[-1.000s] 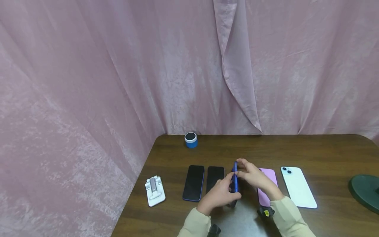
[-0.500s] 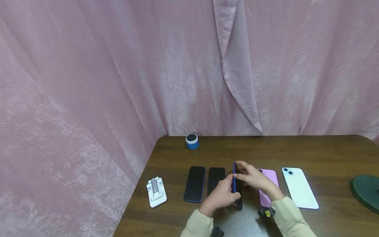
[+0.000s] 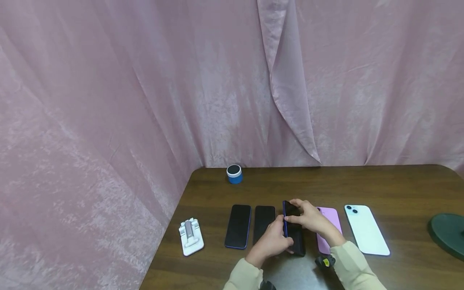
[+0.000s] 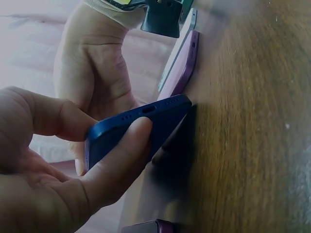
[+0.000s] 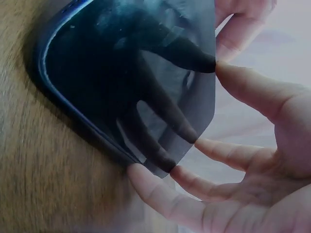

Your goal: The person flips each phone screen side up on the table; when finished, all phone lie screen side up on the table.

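A blue smartphone [image 3: 296, 237] with a glossy black screen is tilted on its long edge above the table, its screen facing right. My left hand [image 3: 272, 240] grips its lower end; in the left wrist view, the thumb lies against the blue body [image 4: 167, 116] near the charging port. My right hand [image 3: 313, 219] holds the upper end, with thumb and fingertips along the edges. The right wrist view shows these fingers mirrored in the dark screen [image 5: 97, 73]. Left of it lies another black-screened phone [image 3: 264, 221], partly behind my left hand. A purple phone [image 3: 329, 217] lies under my right forearm.
Another dark phone [image 3: 238, 226] lies further left, beside a white folding stand [image 3: 191, 237]. A blue-and-white round jar [image 3: 235, 175] stands near the back edge. To the right are a pale phone [image 3: 367, 229] and a dark green round base [image 3: 447, 235].
The held phone has tipped from nearly edge-on toward the right, so its black screen has come into view. Both hands have kept hold of it.
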Tool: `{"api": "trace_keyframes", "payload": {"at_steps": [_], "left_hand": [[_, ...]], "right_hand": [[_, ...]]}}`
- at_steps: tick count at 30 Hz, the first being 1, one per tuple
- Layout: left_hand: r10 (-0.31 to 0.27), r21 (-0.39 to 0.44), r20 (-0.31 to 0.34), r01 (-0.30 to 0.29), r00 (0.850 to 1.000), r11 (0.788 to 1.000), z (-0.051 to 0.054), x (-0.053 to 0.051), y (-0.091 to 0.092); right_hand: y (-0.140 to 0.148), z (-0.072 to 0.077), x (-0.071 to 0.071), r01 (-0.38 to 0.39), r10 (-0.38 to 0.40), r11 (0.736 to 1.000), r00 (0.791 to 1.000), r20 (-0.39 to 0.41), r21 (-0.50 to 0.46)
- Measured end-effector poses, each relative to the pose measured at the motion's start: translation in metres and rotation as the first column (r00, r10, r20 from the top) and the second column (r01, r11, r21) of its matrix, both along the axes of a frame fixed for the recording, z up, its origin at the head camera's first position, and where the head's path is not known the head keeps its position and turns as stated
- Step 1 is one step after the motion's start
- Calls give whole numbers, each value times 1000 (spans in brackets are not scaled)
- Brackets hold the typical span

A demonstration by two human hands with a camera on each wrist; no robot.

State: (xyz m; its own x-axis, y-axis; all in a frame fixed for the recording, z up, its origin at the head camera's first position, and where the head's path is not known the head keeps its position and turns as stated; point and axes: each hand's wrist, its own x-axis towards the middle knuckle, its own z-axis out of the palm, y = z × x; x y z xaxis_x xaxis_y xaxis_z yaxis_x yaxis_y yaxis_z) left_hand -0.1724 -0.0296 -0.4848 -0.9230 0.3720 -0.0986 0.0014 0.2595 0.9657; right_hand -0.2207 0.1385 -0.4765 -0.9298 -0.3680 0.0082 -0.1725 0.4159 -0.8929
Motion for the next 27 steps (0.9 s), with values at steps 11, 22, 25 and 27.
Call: {"api": "trace_keyframes", "payload": {"at_steps": [11,22,25,27], "left_hand": [[50,-185,-72,-62,996,981,-3,-1,-2],[55,-408,-159,-117,986,905,1,1,5],[58,-457,-159,-126,986,880,2,2,6],[62,-478,-156,-131,986,869,3,2,7]], "right_hand": [[-3,1,1,101,-67,957,989,-131,271],[0,1,1,97,-65,945,992,-111,313],[-2,1,2,101,-63,939,990,-123,329],[-3,0,2,105,-66,935,990,-125,340]]}}
